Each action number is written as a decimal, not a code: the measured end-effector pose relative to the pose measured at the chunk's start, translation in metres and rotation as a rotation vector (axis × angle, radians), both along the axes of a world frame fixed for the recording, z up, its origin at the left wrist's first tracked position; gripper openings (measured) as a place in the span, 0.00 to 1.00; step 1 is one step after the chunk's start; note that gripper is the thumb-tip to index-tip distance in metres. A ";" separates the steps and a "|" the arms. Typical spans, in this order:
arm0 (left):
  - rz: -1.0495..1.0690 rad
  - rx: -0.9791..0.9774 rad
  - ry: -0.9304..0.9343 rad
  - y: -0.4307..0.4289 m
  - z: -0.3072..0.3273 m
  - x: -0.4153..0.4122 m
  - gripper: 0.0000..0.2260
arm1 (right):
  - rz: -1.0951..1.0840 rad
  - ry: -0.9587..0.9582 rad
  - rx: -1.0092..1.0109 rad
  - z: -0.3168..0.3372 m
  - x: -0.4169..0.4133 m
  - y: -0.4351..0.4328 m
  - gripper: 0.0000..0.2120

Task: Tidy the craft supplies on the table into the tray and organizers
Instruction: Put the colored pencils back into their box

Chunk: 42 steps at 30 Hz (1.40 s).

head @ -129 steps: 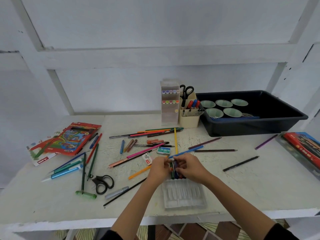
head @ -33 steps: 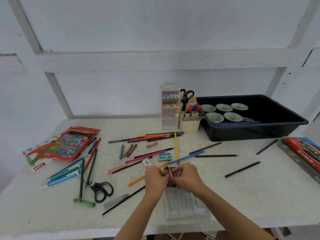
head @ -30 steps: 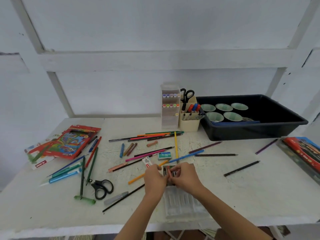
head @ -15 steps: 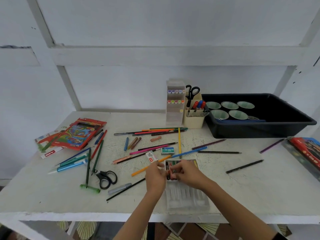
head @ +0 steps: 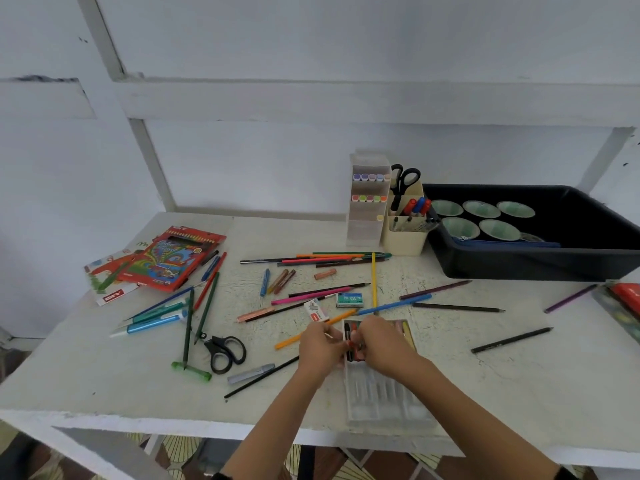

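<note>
A clear plastic crayon case (head: 384,396) lies near the table's front edge. Several crayons (head: 350,341) sit in its far end, dark and red ones showing. My left hand (head: 320,353) is at the case's left far corner, fingers curled onto the crayons. My right hand (head: 382,344) covers the far end from the right and pinches the same crayons. Loose crayons (head: 325,274) and coloured pencils (head: 313,260) lie scattered beyond the hands. The black tray (head: 533,263) holds green cups at the back right.
A clear marker organizer (head: 365,223) and a cream pen holder (head: 403,239) stand left of the tray. Black scissors (head: 225,351), blue pens (head: 152,323) and a red pencil box (head: 169,259) lie left. A staples box (head: 349,299), an eraser (head: 317,310) and a black pencil (head: 510,339) are nearby.
Both hands have stayed at the case's far end, shifting crayons there. One orange crayon seen on the table 4.3 s ago is gone. The camera view has shifted.
</note>
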<state>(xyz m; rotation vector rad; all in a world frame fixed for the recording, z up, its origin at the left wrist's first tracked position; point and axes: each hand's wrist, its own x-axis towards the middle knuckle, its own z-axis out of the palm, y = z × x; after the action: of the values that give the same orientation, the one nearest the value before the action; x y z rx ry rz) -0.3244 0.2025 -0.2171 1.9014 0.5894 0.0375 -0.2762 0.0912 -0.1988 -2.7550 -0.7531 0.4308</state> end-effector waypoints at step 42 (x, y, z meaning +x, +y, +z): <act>0.084 0.056 -0.589 0.106 0.039 0.043 0.02 | 0.306 -0.553 0.575 0.004 0.087 0.047 0.06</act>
<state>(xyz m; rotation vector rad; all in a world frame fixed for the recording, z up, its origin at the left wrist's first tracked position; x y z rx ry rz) -0.2813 0.3087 -0.1777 1.7990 0.2634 0.6498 -0.1889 0.1381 -0.1946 -2.2093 -1.2048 -0.4606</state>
